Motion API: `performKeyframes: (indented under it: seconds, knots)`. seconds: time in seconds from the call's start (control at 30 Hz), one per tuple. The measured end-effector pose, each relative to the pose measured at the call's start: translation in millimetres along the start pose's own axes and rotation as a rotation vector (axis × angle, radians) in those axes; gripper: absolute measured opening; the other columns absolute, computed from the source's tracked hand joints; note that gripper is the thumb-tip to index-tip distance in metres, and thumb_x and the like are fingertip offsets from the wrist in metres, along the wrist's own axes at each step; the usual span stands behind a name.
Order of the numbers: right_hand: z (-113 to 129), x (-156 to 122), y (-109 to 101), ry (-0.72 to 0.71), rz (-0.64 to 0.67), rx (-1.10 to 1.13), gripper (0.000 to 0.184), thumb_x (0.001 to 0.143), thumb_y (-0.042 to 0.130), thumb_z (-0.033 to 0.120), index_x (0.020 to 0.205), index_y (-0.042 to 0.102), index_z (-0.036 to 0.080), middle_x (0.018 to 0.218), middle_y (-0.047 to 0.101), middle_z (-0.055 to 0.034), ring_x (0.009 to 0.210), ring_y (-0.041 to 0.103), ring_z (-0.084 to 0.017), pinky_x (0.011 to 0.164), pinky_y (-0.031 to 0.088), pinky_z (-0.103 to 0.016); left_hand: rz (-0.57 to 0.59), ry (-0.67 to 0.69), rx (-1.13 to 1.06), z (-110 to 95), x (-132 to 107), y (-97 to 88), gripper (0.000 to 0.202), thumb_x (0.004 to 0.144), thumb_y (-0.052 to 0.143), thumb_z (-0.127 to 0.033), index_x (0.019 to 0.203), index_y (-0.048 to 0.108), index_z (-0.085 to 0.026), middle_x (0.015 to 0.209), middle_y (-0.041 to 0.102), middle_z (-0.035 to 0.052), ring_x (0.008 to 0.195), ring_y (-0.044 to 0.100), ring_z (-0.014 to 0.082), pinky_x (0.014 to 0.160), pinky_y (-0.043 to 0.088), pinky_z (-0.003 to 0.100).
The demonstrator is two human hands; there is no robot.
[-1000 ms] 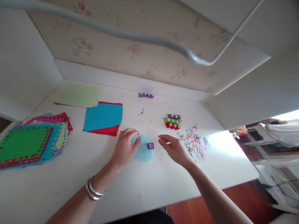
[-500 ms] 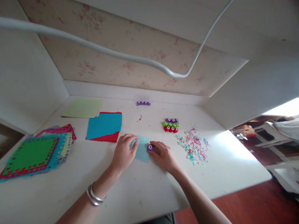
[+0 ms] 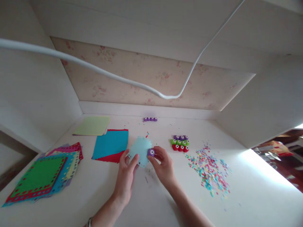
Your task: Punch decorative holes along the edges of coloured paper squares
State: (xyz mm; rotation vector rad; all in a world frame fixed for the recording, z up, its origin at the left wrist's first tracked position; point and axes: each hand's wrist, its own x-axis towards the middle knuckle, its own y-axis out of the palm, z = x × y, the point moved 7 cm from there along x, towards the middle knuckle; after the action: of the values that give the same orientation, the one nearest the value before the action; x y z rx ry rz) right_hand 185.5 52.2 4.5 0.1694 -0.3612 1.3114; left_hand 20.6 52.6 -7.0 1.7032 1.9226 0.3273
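Observation:
My left hand [image 3: 126, 175] pinches the lower left edge of a light blue sheet [image 3: 140, 150] with punched holes along its border, lifted off the white table [image 3: 236, 195]. My right hand [image 3: 163, 165] grips a small purple punch [image 3: 151, 152] clamped on the sheet's right edge. Both hands are closed around what they hold, close together near the middle of the table.
A stack of punched coloured sheets [image 3: 42, 173] lies at the left. A blue sheet over a red one [image 3: 110, 145] and a pale green sheet [image 3: 92, 125] lie behind. Purple, green and red punches [image 3: 180, 143] and a row of purple punches [image 3: 150, 119] stand beyond. Paper confetti [image 3: 209, 170] is scattered right. A white cable [image 3: 132, 83] hangs across.
My right hand reached in and took hold of the purple punch. Both hands then lifted the light blue sheet off the table. The view tilted upward.

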Motion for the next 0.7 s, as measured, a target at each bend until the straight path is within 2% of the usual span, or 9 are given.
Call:
performKeyframes:
  seconds: [0.07,0.17,0.23,0.4,0.53,0.7]
  knots:
    - [3,-3,4,-0.017,0.013,0.010,0.025,0.085,0.070,0.023,0.108,0.062,0.024,0.103,0.067,-0.0042,0.095,0.068,-0.019,0.085,0.061,-0.036,0.080,-0.030,-0.049,1,-2,9.3,0.054,0.081,0.074,-0.034,0.130,0.052,-0.027,0.125,0.064,0.0067,0.111,0.063,0.0210,0.094,0.050,0.034]
    - [7,-10,6,-0.054,0.057,-0.008,0.021,0.088,0.066,0.021,0.108,0.062,0.025,0.104,0.065,-0.0047,0.096,0.067,-0.018,0.084,0.062,-0.035,0.156,-0.129,-0.001,11,-3,16.2,0.050,0.078,0.077,-0.033,0.124,0.061,-0.022,0.120,0.069,0.0081,0.111,0.064,0.0243,0.094,0.050,0.036]
    - [9,-13,7,-0.089,0.095,-0.039,0.021,0.091,0.061,0.019,0.111,0.061,0.025,0.109,0.064,-0.0059,0.098,0.065,-0.018,0.083,0.062,-0.033,0.146,-0.156,0.070,17,-2,14.7,0.050,0.074,0.081,-0.033,0.120,0.065,-0.018,0.116,0.071,0.0098,0.110,0.064,0.0264,0.095,0.050,0.038]
    - [15,-14,9,-0.160,0.179,-0.132,0.025,0.093,0.056,0.014,0.114,0.060,0.026,0.115,0.062,-0.0073,0.102,0.064,-0.018,0.083,0.061,-0.031,0.116,-0.117,0.147,21,2,10.9,0.054,0.072,0.082,-0.033,0.121,0.066,-0.016,0.116,0.072,0.0122,0.107,0.066,0.0284,0.093,0.052,0.040]
    - [17,-14,7,-0.173,0.186,-0.179,0.026,0.092,0.056,0.014,0.115,0.061,0.026,0.114,0.063,-0.0076,0.100,0.066,-0.018,0.080,0.061,-0.029,0.105,-0.080,0.185,19,1,9.2,0.055,0.072,0.081,-0.033,0.122,0.066,-0.015,0.115,0.072,0.0129,0.106,0.067,0.0291,0.094,0.052,0.042]
    - [18,-15,5,-0.165,0.189,-0.200,0.025,0.091,0.058,0.015,0.113,0.063,0.025,0.113,0.066,-0.0079,0.100,0.068,-0.019,0.080,0.062,-0.030,0.121,-0.096,0.175,19,0,9.9,0.055,0.072,0.081,-0.033,0.123,0.066,-0.016,0.117,0.072,0.0125,0.107,0.067,0.0298,0.093,0.052,0.042]
